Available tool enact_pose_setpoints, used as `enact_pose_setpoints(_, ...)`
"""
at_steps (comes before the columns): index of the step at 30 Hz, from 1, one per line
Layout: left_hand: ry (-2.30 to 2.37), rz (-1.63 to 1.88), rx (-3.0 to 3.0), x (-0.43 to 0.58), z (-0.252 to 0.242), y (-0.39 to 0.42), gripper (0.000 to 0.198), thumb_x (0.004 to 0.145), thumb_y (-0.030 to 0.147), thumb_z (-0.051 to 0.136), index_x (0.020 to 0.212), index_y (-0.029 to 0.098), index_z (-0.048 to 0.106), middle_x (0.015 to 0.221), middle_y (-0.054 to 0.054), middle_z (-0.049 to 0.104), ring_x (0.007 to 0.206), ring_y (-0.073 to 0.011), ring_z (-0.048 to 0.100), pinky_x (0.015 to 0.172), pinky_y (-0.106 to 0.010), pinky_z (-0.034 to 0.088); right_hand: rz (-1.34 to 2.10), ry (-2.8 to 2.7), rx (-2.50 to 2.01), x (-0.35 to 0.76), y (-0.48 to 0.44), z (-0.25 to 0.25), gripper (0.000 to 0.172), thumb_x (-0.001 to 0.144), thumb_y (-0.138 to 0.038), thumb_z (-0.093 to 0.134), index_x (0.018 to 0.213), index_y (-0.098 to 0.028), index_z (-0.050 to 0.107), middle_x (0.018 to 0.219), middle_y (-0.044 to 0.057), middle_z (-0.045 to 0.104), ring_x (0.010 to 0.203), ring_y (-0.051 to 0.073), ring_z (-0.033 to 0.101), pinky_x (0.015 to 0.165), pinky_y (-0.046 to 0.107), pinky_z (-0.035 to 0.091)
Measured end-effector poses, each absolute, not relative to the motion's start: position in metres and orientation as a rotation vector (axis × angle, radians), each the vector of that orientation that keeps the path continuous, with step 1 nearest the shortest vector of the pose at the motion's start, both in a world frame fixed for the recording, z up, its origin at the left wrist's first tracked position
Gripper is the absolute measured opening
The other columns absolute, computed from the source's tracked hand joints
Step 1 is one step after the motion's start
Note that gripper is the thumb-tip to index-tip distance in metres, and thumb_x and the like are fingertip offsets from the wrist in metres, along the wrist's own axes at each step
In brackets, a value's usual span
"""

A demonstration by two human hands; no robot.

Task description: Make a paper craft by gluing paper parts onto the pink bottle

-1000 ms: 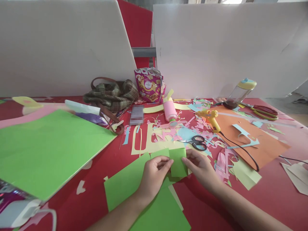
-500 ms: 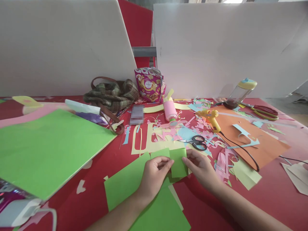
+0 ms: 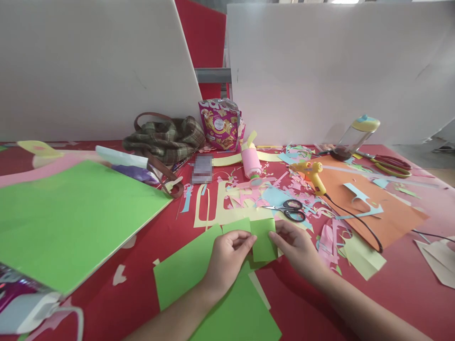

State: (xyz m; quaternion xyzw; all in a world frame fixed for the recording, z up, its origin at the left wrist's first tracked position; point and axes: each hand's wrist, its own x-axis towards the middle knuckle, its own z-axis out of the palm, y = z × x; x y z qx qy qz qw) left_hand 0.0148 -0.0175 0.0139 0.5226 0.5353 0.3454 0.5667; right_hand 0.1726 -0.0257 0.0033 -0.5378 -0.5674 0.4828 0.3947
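Observation:
A small folded piece of green paper is held up between my two hands. My left hand pinches its left edge between thumb and fingers. At the opposite edge, my right hand grips it the same way, thumb in front and fingers behind. Beneath my left hand and forearm lie larger green paper sheets, partly covered by the arm. Just beyond my right hand, black-handled scissors rest on the scraps with their blades pointing left.
A yellow glue gun with a black cord lies on orange paper. Behind stand a pink bottle, a snack bag and a tilted clear jar. A green sheet stack fills the left; paper scraps cover the middle.

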Motion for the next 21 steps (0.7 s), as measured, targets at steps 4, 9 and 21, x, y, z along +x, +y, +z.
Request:
enact_pose_setpoints(4,1.262,0.819,1.231,0.0149,0.0133,-0.0175,0.023,0.068,0.036,0.055,0.071,0.015,0.060,0.065,-0.002,0.063,0.060,-0.0143,0.057,0.054,-0.022,0.044,1.234,-1.432,-1.366,0.1728,-0.0257,0.0022,0.020,0.077,-0.035,0.045,0.080,-0.017,0.053,0.068,0.002,0.056,0.064,0.014,0.053,0.056,0.025,0.043)
enact_pose_setpoints(9,1.239,0.815,1.254,0.0143,0.0128,-0.0184,0.023,0.070,0.037,0.053,0.069,0.015,0.060,0.061,-0.002,0.061,0.057,-0.0135,0.055,0.054,-0.022,0.043,1.224,-1.420,-1.380,0.1724,-0.0257,0.0007,0.020,0.076,-0.036,0.047,0.076,-0.017,0.053,0.068,0.002,0.056,0.062,0.014,0.053,0.055,0.025,0.043)
enact_pose_setpoints(21,1.194,0.780,1.229,0.0109,0.0068,-0.0166,0.028,0.071,0.040,0.050,0.071,0.013,0.058,0.063,-0.004,0.059,0.059,-0.0149,0.055,0.056,-0.025,0.044,1.230,-1.402,-1.450,0.1758,-0.0248,0.0001,0.018,0.075,-0.033,0.048,0.072,-0.016,0.052,0.066,0.002,0.056,0.060,0.014,0.053,0.055,0.026,0.042)
